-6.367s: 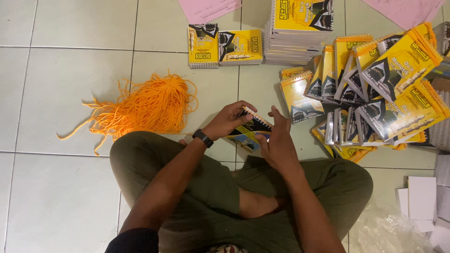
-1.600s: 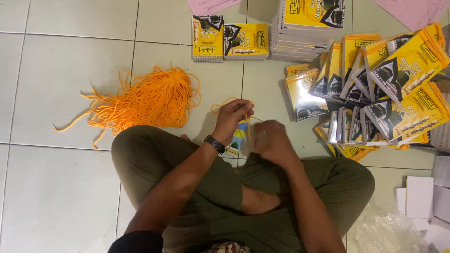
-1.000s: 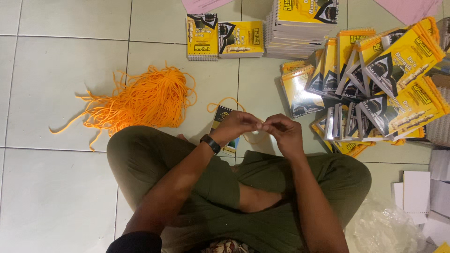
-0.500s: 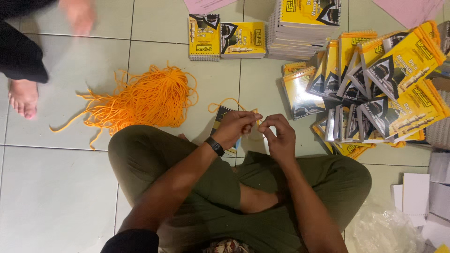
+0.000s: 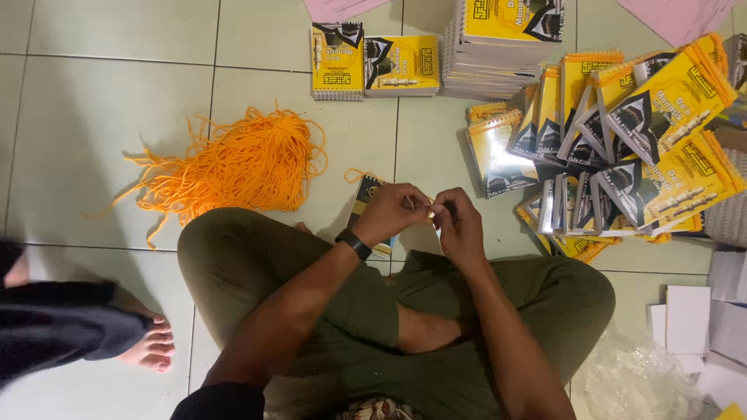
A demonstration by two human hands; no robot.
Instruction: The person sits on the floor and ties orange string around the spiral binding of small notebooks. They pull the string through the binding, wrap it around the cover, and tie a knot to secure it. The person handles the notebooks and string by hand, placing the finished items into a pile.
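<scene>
At frame centre your left hand (image 5: 395, 211) and right hand (image 5: 457, 225) meet, fingers pinching an orange cord (image 5: 359, 173) over the small spiral-bound booklet (image 5: 367, 204) on the floor. You seem mid-knot; next, pull both ends snug.

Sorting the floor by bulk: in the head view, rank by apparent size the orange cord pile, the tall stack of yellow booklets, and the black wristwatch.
1. orange cord pile, the widest spread.
2. tall stack of yellow booklets, smaller in view, though cut off by the top edge, so its full size is unsure.
3. black wristwatch on the left hand, far the smallest.
</scene>
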